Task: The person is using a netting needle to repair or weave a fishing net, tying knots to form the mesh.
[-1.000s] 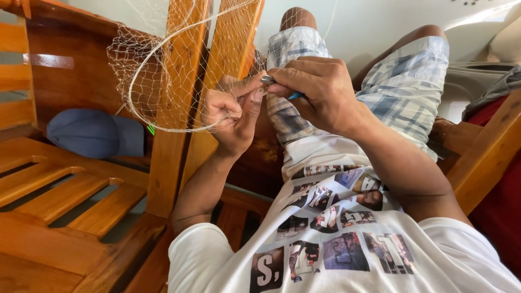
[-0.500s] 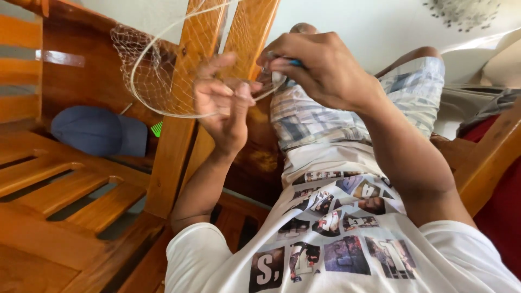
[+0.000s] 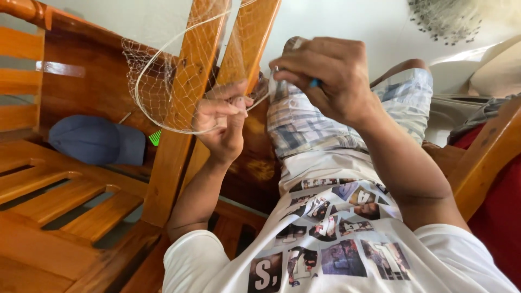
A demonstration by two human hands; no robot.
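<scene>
The left hand (image 3: 220, 122) pinches the edge of a fine mesh net (image 3: 168, 81) strung on a thin wire hoop (image 3: 142, 103), which hangs against two slanted wooden slats (image 3: 187, 108) of a bench. The right hand (image 3: 331, 76) is closed around a small blue tool (image 3: 313, 83), perhaps a netting needle, though most of it is hidden in the fist; its fingertips meet the net just beside the left thumb. A blue cap (image 3: 95, 141) lies on the slatted wooden bench seat (image 3: 59, 201), with something small and green (image 3: 155, 138) just beside it. The person wears plaid shorts (image 3: 309, 125) and a white printed shirt (image 3: 336, 239).
</scene>
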